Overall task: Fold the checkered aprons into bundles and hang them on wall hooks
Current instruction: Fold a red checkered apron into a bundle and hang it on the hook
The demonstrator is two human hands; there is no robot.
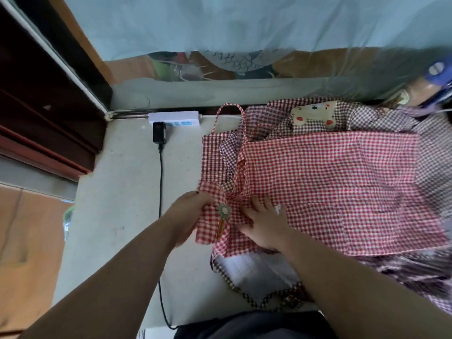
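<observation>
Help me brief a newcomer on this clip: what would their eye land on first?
The red checkered apron spread across the pale table stands out first; the left hand grips its near corner by a flower patch, the right hand presses flat beside it. Darker checkered aprons lie heaped behind, and a white power strip sits at the table's far edge.

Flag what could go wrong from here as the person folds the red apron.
1. The left hand grips a folded corner of the red checkered apron while the right hand presses it flat. It lies on a brown checkered apron with straps crossing, so a pull may drag both.
2. A neck loop lies beside the power strip and could snag there.
3. The black cable runs close by the left hand.
</observation>
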